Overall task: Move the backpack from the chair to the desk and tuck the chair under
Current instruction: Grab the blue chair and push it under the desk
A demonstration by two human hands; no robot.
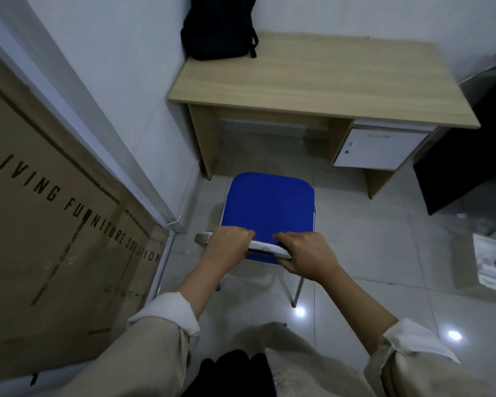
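A dark backpack (218, 27) stands upright on the far left corner of the light wood desk (327, 81), leaning against the wall. A chair with a blue seat (269, 204) and metal legs stands on the tiled floor in front of the desk's knee space, outside it. My left hand (226, 243) grips the top of the chair's backrest on the left. My right hand (304, 252) grips the same backrest top on the right. The seat is bare.
A large cardboard box (40, 224) with printed lettering leans along the left wall. A white drawer unit (381, 150) hangs under the desk's right side. Dark furniture (470, 156) stands right of the desk, and a pale box (493, 262) lies at the right edge.
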